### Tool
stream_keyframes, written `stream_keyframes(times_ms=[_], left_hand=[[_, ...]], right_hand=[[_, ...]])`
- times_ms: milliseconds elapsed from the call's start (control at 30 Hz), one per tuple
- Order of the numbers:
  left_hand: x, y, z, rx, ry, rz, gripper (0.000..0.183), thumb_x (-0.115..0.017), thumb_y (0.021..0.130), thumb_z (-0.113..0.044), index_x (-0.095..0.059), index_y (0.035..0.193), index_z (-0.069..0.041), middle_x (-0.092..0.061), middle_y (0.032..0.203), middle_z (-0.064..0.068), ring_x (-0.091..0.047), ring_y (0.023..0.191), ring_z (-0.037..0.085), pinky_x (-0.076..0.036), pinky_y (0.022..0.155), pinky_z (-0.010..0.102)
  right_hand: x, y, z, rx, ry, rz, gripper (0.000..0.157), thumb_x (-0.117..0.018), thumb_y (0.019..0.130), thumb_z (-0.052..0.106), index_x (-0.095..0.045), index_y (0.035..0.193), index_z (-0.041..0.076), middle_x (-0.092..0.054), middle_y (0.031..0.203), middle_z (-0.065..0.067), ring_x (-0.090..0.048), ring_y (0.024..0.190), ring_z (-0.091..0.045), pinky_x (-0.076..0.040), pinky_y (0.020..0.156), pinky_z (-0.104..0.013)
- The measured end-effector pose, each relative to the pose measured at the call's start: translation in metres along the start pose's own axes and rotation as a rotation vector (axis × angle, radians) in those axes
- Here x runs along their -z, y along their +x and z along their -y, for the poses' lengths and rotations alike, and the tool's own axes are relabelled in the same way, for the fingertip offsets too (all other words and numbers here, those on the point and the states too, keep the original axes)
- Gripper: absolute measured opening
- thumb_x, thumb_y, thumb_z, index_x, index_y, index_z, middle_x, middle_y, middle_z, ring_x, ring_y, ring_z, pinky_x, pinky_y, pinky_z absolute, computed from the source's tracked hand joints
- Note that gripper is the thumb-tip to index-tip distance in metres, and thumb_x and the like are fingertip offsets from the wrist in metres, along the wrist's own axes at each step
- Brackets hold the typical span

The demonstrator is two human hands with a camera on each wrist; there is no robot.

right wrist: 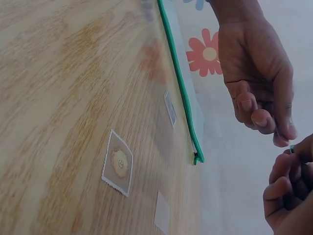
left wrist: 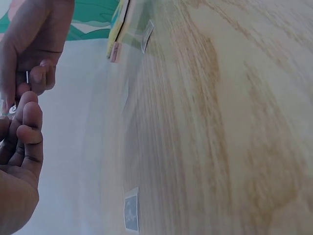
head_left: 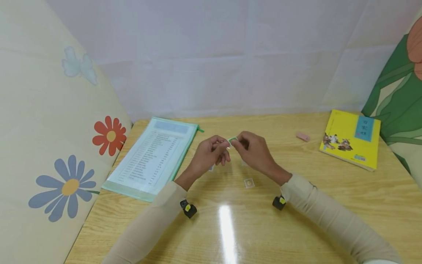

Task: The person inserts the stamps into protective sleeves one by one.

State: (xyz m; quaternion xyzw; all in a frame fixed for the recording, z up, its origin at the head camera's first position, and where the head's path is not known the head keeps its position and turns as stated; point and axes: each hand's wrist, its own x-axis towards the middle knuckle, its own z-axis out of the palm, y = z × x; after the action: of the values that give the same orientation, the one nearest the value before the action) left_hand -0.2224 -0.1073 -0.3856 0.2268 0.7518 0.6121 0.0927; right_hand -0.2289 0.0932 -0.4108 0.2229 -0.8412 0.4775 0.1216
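Observation:
A small green stamp (head_left: 232, 140) with a white border is held up over the table between both hands. My right hand (head_left: 256, 149) pinches it between thumb and index finger. At its left corner, the thumb and index finger of my left hand (head_left: 208, 152) pinch together, the other fingers loosely curled. Fingers hide most of the stamp in both wrist views. Below lies a stamp with a toothed edge and a round tan picture (right wrist: 120, 164). A stamp with a dark picture (left wrist: 131, 211) lies under my left hand, and a pale blank-looking one (right wrist: 162, 214) under my right.
At the left lies a zippered clear document pouch (head_left: 155, 157) with a printed list inside. A yellow book (head_left: 349, 137) lies at the far right, with a small pink block (head_left: 303, 136) beside it. A white cloth wall (head_left: 230, 73) stands behind the wooden table (head_left: 257, 234).

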Motion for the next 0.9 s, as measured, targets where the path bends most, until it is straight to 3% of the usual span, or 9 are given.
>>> stream_keyframes(times_ms=[300,400,533,733,900], left_hand=[[-0.001,0.0,0.001,-0.052,0.077,-0.027,0.025,-0.051,0.107,-0.017,-0.057,0.115,0.006,-0.069,0.078,0.021,-0.058,0.057,0.024,-0.044,0.049,0.026],[-0.001,0.002,0.009,-0.049,0.093,-0.041,0.026,-0.051,0.107,-0.019,-0.058,0.117,0.005,-0.069,0.077,0.019,-0.059,0.059,0.034,-0.044,0.049,0.028],[0.001,0.005,0.022,-0.05,0.088,-0.049,0.031,-0.052,0.107,-0.025,-0.058,0.117,0.003,-0.07,0.077,0.014,-0.058,0.065,0.047,-0.045,0.049,0.034],[0.003,0.007,0.026,-0.072,0.09,-0.035,0.033,-0.053,0.106,-0.032,-0.059,0.115,-0.001,-0.07,0.076,0.009,-0.058,0.065,0.049,-0.046,0.052,0.049],[0.002,0.008,0.025,-0.052,0.119,-0.042,0.025,-0.051,0.107,-0.024,-0.059,0.114,-0.001,-0.069,0.075,0.014,-0.058,0.063,0.047,-0.045,0.049,0.034]], right_hand=[[0.001,0.0,0.001,-0.009,0.005,0.01,0.018,-0.06,0.103,0.029,-0.066,0.094,0.014,-0.059,0.074,0.002,-0.053,0.057,-0.015,-0.046,0.052,-0.031],[0.002,0.001,0.001,-0.016,0.015,0.024,0.02,-0.06,0.103,0.029,-0.066,0.094,0.014,-0.06,0.073,0.002,-0.053,0.058,-0.015,-0.046,0.052,-0.031],[0.002,0.002,0.0,-0.023,0.021,0.038,0.021,-0.06,0.103,0.031,-0.067,0.094,0.013,-0.06,0.073,0.002,-0.053,0.058,-0.016,-0.046,0.052,-0.032],[0.002,0.002,0.0,-0.045,0.039,0.047,0.022,-0.061,0.103,0.032,-0.067,0.094,0.013,-0.06,0.072,0.001,-0.052,0.056,-0.017,-0.045,0.051,-0.033],[0.002,0.001,-0.001,-0.084,0.077,0.047,0.021,-0.06,0.103,0.033,-0.066,0.094,0.015,-0.061,0.07,0.0,-0.055,0.056,-0.018,-0.046,0.05,-0.033]])
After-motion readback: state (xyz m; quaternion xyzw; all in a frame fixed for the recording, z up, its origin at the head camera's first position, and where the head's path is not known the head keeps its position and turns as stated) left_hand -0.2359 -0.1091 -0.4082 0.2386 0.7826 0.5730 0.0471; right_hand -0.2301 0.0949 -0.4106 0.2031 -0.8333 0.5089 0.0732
